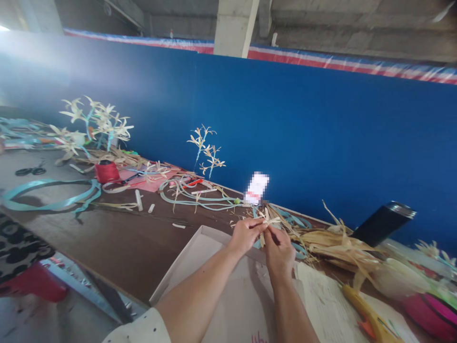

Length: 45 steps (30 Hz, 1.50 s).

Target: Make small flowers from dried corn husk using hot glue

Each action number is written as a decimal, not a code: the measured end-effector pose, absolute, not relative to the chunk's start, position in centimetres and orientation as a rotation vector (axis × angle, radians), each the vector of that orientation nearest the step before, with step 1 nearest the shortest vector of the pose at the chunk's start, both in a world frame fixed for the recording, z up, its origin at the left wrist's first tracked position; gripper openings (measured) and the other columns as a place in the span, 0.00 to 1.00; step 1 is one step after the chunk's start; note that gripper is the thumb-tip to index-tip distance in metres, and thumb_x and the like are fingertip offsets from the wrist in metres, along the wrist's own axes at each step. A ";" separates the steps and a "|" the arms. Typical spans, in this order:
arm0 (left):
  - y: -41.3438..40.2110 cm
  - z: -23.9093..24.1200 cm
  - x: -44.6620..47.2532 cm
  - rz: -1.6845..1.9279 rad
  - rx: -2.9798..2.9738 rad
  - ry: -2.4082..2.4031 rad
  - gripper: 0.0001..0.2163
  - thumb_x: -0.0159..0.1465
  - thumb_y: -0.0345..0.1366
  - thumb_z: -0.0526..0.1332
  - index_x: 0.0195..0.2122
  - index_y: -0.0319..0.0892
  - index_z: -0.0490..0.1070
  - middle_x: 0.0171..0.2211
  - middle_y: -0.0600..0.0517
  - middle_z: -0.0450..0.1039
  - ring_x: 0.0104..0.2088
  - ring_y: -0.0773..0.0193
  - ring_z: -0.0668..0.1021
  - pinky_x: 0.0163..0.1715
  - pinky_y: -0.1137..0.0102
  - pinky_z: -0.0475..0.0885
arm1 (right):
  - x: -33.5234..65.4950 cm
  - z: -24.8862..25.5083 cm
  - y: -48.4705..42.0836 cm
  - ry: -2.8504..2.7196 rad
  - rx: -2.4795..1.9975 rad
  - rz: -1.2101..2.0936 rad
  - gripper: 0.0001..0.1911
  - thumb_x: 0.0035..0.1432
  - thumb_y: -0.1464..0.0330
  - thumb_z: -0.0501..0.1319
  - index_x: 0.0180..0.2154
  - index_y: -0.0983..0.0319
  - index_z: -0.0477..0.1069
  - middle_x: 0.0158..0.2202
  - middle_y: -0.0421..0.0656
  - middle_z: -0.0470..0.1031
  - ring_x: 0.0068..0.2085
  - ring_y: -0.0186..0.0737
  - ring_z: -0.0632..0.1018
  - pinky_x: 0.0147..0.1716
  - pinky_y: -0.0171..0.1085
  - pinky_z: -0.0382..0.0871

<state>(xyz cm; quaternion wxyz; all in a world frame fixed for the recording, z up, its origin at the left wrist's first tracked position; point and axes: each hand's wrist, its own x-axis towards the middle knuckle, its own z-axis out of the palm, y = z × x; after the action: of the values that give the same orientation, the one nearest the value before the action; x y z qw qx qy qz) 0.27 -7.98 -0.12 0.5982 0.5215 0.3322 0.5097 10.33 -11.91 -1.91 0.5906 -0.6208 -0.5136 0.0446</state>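
Between the fingertips of both hands is a small pale husk flower [268, 217] with narrow, pointed petals. My left hand [246, 234] pinches it from the left, and my right hand [280, 248] pinches it from the right and below. Both hands are closed, and the fingertips nearly meet. Beneath my forearms lies a shallow white cardboard box lid [203, 252]. A heap of dry corn husks [335, 247] lies just right of my right hand. Behind the flower a phone with a bright screen [256, 188] leans against the blue partition.
Finished-looking flower sprays [103, 121] stand at the left, smaller ones [207, 150] at the partition [321, 138]. Along the table lie a red spool [107, 171], blue ribbon [46, 205], scissors [31, 170] and coiled cord [171, 195]. Right are a dark bottle [383, 224] and a yellow glue gun [364, 309].
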 end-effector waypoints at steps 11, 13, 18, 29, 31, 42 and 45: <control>-7.9 -0.3 0.2 1.325 1.193 0.693 0.15 0.51 0.41 0.65 0.38 0.38 0.78 0.36 0.46 0.77 0.36 0.60 0.76 0.36 0.71 0.71 | 9.5 -1.9 -12.1 -1.239 -1.360 0.125 0.17 0.53 0.61 0.57 0.41 0.63 0.75 0.36 0.46 0.74 0.32 0.39 0.73 0.33 0.36 0.65; -7.9 -0.3 0.0 1.383 1.285 0.708 0.14 0.53 0.40 0.65 0.37 0.38 0.78 0.36 0.46 0.77 0.38 0.60 0.76 0.38 0.71 0.70 | 9.5 -1.9 -12.2 -1.268 -1.342 0.090 0.17 0.54 0.62 0.57 0.42 0.63 0.75 0.35 0.46 0.74 0.33 0.39 0.73 0.33 0.37 0.66; -7.5 -0.6 -0.2 1.365 1.374 0.676 0.14 0.55 0.40 0.63 0.39 0.38 0.77 0.36 0.46 0.75 0.36 0.61 0.76 0.35 0.72 0.70 | 9.7 -1.7 -12.2 -1.242 -1.347 0.075 0.17 0.54 0.61 0.57 0.42 0.63 0.75 0.35 0.46 0.74 0.32 0.38 0.72 0.33 0.36 0.66; -7.9 0.3 -0.9 1.202 1.413 0.649 0.17 0.56 0.43 0.61 0.42 0.38 0.76 0.38 0.47 0.76 0.35 0.63 0.74 0.34 0.73 0.67 | 9.9 -1.8 -11.8 -0.688 -1.079 0.857 0.21 0.42 0.61 0.68 0.40 0.62 0.75 0.16 0.33 0.60 0.18 0.28 0.59 0.16 0.29 0.50; -7.9 0.4 -0.9 1.152 1.392 0.622 0.18 0.55 0.44 0.62 0.43 0.38 0.76 0.36 0.48 0.75 0.32 0.66 0.72 0.31 0.74 0.66 | 10.0 -1.6 -11.7 -0.635 -1.032 0.907 0.19 0.40 0.63 0.69 0.38 0.62 0.75 0.18 0.35 0.63 0.19 0.28 0.60 0.16 0.29 0.52; -7.6 0.3 -1.1 0.949 1.245 0.565 0.24 0.49 0.47 0.66 0.41 0.35 0.76 0.22 0.53 0.66 0.19 0.76 0.58 0.20 0.77 0.52 | 10.5 -0.7 -12.0 -0.572 -0.854 1.078 0.15 0.38 0.65 0.69 0.32 0.62 0.74 0.25 0.36 0.68 0.20 0.24 0.61 0.16 0.26 0.52; -7.6 0.3 -1.1 0.949 1.208 0.557 0.22 0.49 0.47 0.66 0.39 0.34 0.76 0.22 0.53 0.65 0.19 0.77 0.58 0.20 0.76 0.52 | 10.5 -0.7 -12.0 -0.596 -0.881 1.053 0.16 0.37 0.66 0.69 0.33 0.62 0.75 0.23 0.35 0.67 0.20 0.25 0.61 0.16 0.27 0.53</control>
<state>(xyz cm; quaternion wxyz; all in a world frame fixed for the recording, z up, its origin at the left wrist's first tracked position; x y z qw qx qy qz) -1.10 -7.57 0.26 0.6845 0.5391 0.2484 0.4233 10.46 -11.99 -0.66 0.7328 -0.4007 -0.2711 0.4785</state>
